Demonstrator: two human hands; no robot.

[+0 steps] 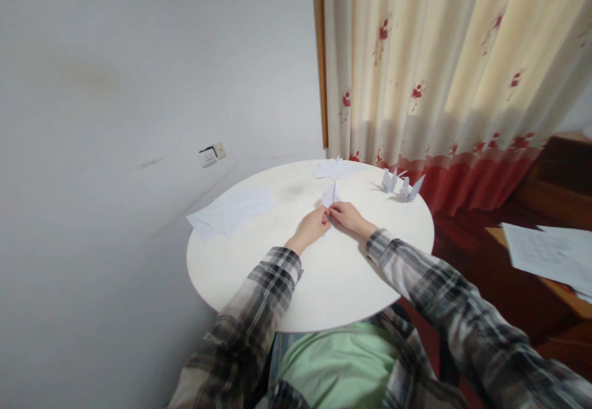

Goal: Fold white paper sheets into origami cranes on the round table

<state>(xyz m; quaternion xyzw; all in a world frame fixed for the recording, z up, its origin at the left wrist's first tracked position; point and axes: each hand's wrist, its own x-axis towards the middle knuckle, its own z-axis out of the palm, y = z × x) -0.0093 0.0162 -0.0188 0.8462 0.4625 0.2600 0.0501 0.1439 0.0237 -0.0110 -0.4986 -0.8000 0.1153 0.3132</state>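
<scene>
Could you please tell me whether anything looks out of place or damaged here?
Mildly: a brownish smudge discolours the pale wall, upper left. Loose paper sheets lie unevenly on the left of the table, one corner apparently overhanging its edge.

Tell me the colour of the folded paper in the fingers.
The folded paper is white, as the head view shows.

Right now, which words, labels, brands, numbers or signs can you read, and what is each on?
No text is readable.
The papers at far right bear faint marks like writing, too small and blurred to read.
The folded paper shows no lettering I can see.
</scene>
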